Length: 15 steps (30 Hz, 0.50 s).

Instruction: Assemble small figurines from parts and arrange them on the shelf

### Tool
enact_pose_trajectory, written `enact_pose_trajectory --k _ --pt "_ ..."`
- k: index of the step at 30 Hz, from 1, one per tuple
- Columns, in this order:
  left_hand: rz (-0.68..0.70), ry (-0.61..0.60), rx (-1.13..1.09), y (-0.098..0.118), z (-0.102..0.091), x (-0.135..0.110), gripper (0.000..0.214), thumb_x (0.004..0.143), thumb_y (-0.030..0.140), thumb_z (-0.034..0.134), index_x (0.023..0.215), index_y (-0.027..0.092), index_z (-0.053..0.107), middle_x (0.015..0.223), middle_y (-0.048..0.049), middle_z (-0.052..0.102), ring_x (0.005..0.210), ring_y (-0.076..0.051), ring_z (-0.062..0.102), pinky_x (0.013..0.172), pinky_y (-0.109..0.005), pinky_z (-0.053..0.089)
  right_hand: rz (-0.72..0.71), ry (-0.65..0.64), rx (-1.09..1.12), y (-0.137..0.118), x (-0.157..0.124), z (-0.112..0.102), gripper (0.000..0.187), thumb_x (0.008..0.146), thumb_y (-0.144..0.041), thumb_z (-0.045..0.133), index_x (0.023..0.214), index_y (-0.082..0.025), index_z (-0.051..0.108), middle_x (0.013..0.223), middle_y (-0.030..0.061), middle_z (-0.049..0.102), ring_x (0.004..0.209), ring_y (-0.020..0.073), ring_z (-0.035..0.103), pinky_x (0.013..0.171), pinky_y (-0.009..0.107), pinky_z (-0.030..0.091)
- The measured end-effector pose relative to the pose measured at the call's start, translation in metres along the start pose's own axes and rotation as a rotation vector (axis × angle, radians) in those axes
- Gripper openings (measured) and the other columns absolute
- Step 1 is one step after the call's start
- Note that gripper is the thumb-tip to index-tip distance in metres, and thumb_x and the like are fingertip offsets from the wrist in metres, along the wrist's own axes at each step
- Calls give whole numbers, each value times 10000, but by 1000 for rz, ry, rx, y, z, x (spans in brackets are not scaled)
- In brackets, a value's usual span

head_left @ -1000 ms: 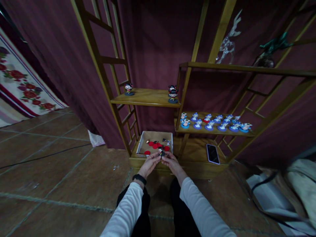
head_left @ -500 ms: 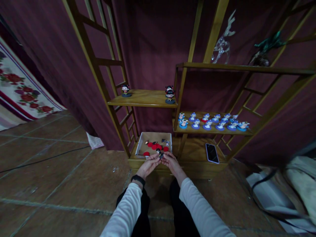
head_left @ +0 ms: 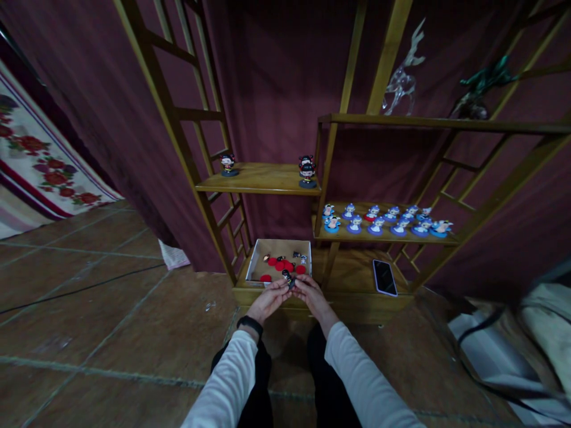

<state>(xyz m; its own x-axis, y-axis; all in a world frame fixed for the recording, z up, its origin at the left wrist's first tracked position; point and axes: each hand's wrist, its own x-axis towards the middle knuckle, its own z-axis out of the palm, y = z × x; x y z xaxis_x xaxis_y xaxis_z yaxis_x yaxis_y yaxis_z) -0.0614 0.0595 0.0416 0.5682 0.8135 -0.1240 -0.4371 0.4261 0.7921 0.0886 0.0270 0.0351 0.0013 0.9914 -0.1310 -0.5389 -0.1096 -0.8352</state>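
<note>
My left hand (head_left: 269, 299) and my right hand (head_left: 311, 295) meet in front of me, fingertips pinched together on a small black-haired figurine (head_left: 289, 277). They hover just before the near edge of a shallow cardboard box (head_left: 259, 257) that holds red round bases and several small figurine parts. The box rests on the bottom board of a wooden shelf unit (head_left: 352, 291). Two black-haired figurines (head_left: 307, 171) stand at the right end of the middle-left shelf, one more (head_left: 228, 163) at its left end.
Several blue-based figurines (head_left: 383, 220) line the lower right shelf. A phone (head_left: 384, 277) lies face up on the bottom board. A clear deer ornament (head_left: 404, 74) stands on the top shelf. Bags (head_left: 513, 351) lie on the tiled floor at right; a floral cloth (head_left: 40, 160) hangs left.
Both hands stay pinched on the small figurine before the box; only slight shifts of the hands and of the view.
</note>
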Motion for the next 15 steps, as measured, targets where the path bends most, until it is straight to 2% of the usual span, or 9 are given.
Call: enact_pose_trajectory --k 9,15 --pt "23 81 -38 -3 -1 3 256 644 52 699 889 110 655 890 -76 662 770 -117 617 744 -248 472 9 4 -29 0 0 1 391 555 -324 760 895 -231 592 842 4 658 747 145 622 709 293 472" --pt "46 154 -6 -3 3 2 355 615 46 720 941 145 617 902 -44 664 782 -107 626 742 -222 465 -5 14 -93 4 3 2 401 519 -272 768 882 -247 601 834 -12 627 757 141 609 694 277 477"
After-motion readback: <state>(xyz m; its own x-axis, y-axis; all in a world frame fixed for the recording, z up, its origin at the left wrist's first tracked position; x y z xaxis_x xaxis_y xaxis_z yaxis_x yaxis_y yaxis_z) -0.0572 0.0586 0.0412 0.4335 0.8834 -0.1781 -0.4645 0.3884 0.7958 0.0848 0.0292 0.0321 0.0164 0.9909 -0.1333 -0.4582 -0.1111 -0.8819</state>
